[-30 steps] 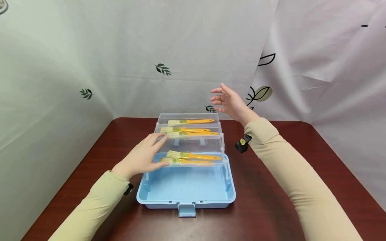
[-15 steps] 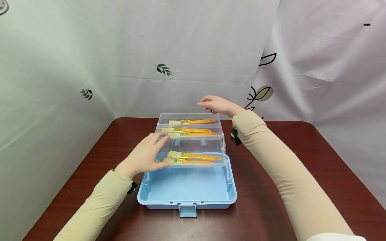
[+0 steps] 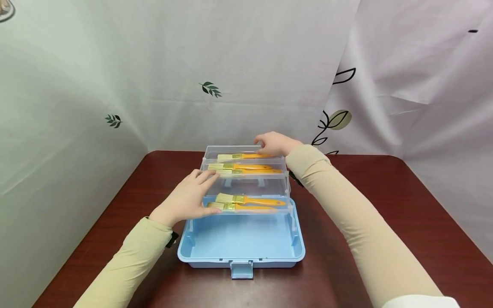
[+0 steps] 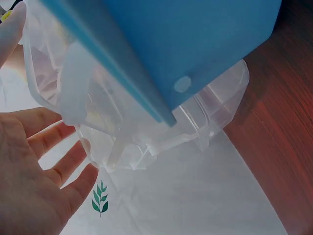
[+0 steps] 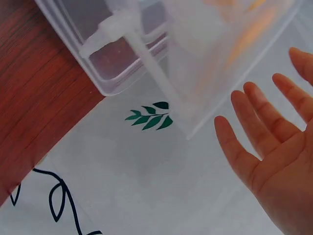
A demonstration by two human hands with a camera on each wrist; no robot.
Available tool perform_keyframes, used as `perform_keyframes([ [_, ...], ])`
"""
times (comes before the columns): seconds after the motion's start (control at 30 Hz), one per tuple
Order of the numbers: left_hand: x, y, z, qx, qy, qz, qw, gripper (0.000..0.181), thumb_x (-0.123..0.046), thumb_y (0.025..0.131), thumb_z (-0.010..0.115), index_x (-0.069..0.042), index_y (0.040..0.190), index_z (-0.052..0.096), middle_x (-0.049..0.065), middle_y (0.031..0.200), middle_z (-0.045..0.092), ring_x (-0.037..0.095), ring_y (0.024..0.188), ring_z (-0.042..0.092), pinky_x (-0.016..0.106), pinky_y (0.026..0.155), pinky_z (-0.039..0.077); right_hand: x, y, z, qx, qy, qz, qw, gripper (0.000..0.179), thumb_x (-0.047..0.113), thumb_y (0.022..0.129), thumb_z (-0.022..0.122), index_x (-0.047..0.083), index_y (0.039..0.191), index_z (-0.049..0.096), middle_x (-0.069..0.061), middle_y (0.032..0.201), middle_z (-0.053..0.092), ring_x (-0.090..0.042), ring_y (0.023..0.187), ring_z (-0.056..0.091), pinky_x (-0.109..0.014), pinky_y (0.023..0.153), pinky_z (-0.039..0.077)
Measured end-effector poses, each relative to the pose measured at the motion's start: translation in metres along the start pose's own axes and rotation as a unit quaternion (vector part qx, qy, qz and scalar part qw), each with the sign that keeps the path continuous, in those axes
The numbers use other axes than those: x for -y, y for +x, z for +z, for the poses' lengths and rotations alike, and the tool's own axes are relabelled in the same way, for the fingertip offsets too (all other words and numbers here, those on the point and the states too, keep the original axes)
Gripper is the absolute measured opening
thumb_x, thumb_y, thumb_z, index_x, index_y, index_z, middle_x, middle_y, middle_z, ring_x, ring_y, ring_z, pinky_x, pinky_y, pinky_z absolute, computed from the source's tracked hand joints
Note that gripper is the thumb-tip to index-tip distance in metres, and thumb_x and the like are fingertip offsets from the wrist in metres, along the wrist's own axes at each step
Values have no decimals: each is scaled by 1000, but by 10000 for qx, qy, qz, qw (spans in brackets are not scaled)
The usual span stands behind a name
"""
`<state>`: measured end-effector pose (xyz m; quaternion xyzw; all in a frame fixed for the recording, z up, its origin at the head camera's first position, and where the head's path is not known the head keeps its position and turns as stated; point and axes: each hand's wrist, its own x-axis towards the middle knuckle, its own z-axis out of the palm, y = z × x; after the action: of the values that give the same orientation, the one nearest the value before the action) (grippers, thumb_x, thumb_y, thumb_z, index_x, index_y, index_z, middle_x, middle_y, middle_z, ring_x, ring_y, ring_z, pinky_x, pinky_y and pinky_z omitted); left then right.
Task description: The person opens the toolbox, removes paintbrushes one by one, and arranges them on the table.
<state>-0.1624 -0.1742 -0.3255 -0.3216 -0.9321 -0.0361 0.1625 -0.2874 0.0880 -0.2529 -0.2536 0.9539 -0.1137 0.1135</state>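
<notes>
A light blue toolbox (image 3: 208, 259) stands with its clear stepped trays raised. Paintbrushes with yellow handles lie in them: one brush (image 3: 231, 158) in the top tray (image 3: 231, 148), two brushes (image 3: 252, 167) in the middle tray and two more (image 3: 269, 201) in the lowest. At the trays' left end rests my left hand (image 3: 185, 199), fingers spread, fingertips touching the clear plastic edge in the left wrist view. My right hand (image 3: 275, 143) is over the right end of the top tray, overlapping the brush's handle end. In the right wrist view, its fingers (image 5: 264, 122) are loosely spread beside the tray's wall, holding nothing.
A dark red wooden table (image 3: 366, 214) carries the box. Behind it hangs a pale curtain (image 3: 173, 64) printed with leaves. The box's front latch (image 3: 242, 270) hangs down near me, and the blue lower compartment (image 3: 242, 239) is bare.
My right hand has come down and left from above the table's back right to the top tray's right end. My left hand has stayed on the trays' left side.
</notes>
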Motion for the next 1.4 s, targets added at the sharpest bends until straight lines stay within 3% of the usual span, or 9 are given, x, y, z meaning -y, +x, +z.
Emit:
perform_keyframes([
  [0.13, -1, 1, 0, 53, 6, -14, 10000, 96, -60, 65, 73, -2, 136, 45, 15, 136, 48, 30, 113, 46, 44, 94, 44, -2, 1, 4, 5, -321, -33, 9995, 40, 24, 93, 53, 16, 132, 49, -11, 120, 55, -24, 105, 53, -39, 88, 44],
  [0.63, -5, 5, 0, -25, 22, 68, 10000, 97, -61, 65, 73, -2, 136, 45, 14, 135, 49, 28, 111, 47, 43, 93, 44, -6, 2, 5, 4, -759, -213, 9969, 42, 19, 91, 59, 14, 132, 50, -11, 117, 59, -24, 106, 56, -38, 91, 45],
  [1.0, -6, 9, 0, -53, 25, 96, 9999, 96, -60, 63, 75, -1, 134, 47, 14, 133, 50, 27, 108, 47, 40, 91, 45, -11, 6, 8, -111, -707, -380, 9967, 40, 8, 88, 61, 12, 127, 56, -11, 111, 63, -25, 105, 57, -37, 91, 47],
  [1.27, -4, 4, 3, -5, -49, -13, 10000, 95, -57, 65, 76, -2, 136, 45, 14, 135, 49, 28, 108, 46, 42, 91, 44, -10, 11, 15, -165, -488, -487, 9975, 39, 3, 89, 57, 13, 127, 57, -11, 113, 62, -25, 105, 57, -38, 96, 44],
  [1.4, -4, 1, 4, -38, -89, -46, 9999, 95, -56, 64, 76, -1, 135, 45, 14, 134, 49, 28, 108, 46, 42, 90, 45, -8, 13, 17, -117, -410, -527, 9977, 39, 1, 90, 53, 13, 127, 57, -11, 116, 60, -25, 107, 56, -36, 91, 46],
])
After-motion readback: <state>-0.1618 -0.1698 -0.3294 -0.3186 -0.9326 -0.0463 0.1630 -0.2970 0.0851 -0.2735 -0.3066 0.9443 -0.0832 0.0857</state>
